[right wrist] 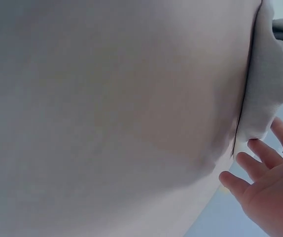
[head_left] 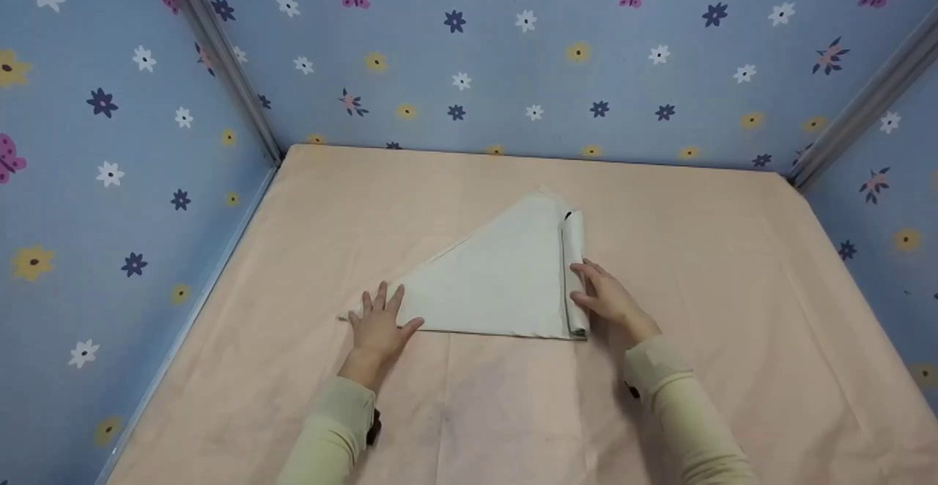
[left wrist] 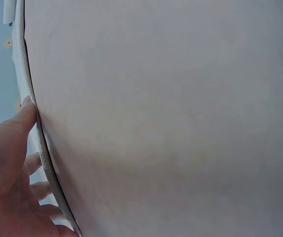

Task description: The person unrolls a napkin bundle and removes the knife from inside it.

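Note:
A pale, whitish cloth lies folded into a triangular shape on the table, with its right edge turned into a narrow upright roll. My left hand rests spread on the cloth's left corner. In the left wrist view, the thumb of the left hand lies along the cloth's near edge. At the roll's right side, my right hand touches it with thumb and fingertips. The right wrist view has the fingers of the right hand fairly straight beside the rolled cloth, whose end shows dark inner layers.
A peach-coloured sheet covers the table, with faint creases. Blue panels printed with flowers and butterflies stand behind it and on both sides. Grey metal posts mark the back corners.

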The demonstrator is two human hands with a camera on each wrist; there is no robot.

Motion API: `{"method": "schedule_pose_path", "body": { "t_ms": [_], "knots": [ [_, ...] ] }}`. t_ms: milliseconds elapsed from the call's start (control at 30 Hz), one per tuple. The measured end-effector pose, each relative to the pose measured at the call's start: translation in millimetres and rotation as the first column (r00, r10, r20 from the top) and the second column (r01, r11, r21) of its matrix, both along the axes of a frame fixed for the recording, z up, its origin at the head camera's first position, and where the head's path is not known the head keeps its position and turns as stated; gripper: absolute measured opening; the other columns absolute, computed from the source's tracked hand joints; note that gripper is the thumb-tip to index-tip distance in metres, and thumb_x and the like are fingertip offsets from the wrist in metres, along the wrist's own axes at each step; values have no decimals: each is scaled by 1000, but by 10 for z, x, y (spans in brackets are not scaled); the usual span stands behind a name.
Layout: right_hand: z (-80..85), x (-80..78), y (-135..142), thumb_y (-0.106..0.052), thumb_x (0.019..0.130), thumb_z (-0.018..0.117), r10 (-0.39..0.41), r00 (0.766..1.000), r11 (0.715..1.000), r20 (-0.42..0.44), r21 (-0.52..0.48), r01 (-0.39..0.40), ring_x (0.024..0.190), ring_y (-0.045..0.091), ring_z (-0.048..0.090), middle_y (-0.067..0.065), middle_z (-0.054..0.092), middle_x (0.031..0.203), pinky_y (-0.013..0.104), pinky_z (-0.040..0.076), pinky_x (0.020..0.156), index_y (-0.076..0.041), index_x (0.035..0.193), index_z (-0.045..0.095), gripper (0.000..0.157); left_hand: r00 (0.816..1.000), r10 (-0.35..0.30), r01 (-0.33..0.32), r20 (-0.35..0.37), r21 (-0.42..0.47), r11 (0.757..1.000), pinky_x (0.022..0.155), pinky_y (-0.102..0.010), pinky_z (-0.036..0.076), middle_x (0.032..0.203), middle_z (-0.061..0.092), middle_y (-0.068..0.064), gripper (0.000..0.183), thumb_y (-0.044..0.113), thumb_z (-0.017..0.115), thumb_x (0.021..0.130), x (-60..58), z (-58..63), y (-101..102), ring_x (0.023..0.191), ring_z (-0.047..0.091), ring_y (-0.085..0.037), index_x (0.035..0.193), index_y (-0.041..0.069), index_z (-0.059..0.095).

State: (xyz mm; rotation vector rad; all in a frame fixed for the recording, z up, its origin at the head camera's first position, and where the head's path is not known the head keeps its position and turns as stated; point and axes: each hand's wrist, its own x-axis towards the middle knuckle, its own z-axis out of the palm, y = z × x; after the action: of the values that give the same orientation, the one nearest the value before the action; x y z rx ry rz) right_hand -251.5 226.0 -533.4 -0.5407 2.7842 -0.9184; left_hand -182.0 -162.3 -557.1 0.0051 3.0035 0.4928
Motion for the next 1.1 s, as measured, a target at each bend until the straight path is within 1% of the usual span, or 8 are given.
{"method": "schedule_pose_path", "body": {
  "t_ms": [167,400,633,733,933,1100],
  "knots": [
    [-12,6,35,-16,86,59,-3,1000,1000,2,-12,3,124,40,29,27,28,137,48,23,101,0,131,38,53,1000,-4,4,-6,-3,1000,90,-69,12,144,14,-21,74,54,47,85,2,-9,-11,127,9,-48,141,10,26],
    [8,16,56,-18,87,58,-9,1000,1000,12,-1,9,123,40,29,27,28,137,48,23,100,0,132,37,53,1000,-1,1,-4,-2,1000,91,-69,12,144,15,-21,74,53,48,84,10,3,-14,127,10,-48,140,10,26],
    [42,19,7,-14,85,59,-13,999,1000,-50,26,15,121,43,32,29,29,135,50,26,98,4,127,42,49,1000,1,-1,2,6,1000,91,-69,11,144,13,-20,74,53,48,84,9,7,-17,127,9,-47,141,10,25],
    [54,20,-26,-13,84,61,-16,998,999,-66,28,18,122,40,33,27,29,136,48,27,98,4,125,44,48,1000,0,0,1,15,1000,91,-69,10,144,13,-20,74,53,47,85,3,-1,-15,127,8,-47,141,10,25],
    [59,18,-77,-12,84,61,-11,995,999,-97,35,14,124,37,31,23,30,137,46,27,99,5,126,44,49,1000,4,-5,9,42,999,92,-68,8,145,13,-20,74,52,49,85,-1,-3,-3,128,6,-47,141,11,25],
    [46,1,-124,-11,83,62,2,993,1000,-114,6,-2,123,34,33,19,32,138,44,28,99,4,126,45,48,1000,6,-6,7,31,999,92,-68,9,144,13,-20,74,53,49,84,-3,-2,-1,127,7,-47,141,10,26]
  ]
}}
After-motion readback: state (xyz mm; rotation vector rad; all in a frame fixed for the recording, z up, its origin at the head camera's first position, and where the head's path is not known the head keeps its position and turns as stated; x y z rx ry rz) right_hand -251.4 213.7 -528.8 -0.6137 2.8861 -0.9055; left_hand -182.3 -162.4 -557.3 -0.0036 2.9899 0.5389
